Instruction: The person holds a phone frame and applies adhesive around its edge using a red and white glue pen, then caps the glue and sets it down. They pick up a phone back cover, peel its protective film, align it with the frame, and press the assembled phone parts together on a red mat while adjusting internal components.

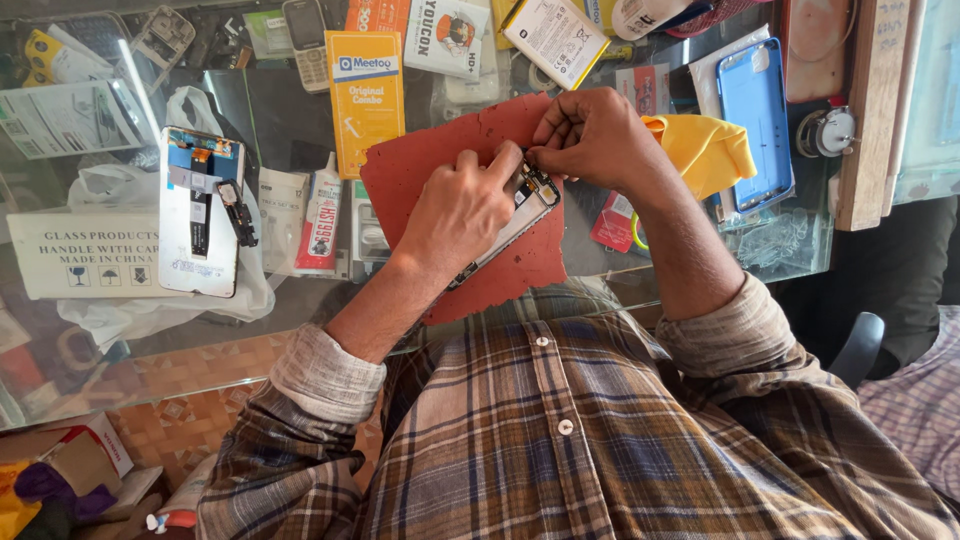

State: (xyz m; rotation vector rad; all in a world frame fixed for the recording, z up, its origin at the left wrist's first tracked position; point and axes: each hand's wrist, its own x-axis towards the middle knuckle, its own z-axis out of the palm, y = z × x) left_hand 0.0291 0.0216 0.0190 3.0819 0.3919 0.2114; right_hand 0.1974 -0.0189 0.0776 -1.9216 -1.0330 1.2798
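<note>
An opened phone [522,212] with its inner parts showing lies slanted on a red mat [415,165] on the glass counter. My left hand [462,208] rests over the phone's middle and holds it down, its forefinger stretched toward the top end. My right hand [592,135] is curled at the phone's top end, fingertips pinched together there; whatever is between them is too small to make out. Both hands touch at the fingertips.
A second opened phone [200,210] lies left on white plastic bags. A glue tube [322,215], an orange packet [367,95], a yellow cloth [705,150], a blue phone case [755,120] and several boxes crowd the glass counter [270,110]. A wooden board [872,110] stands right.
</note>
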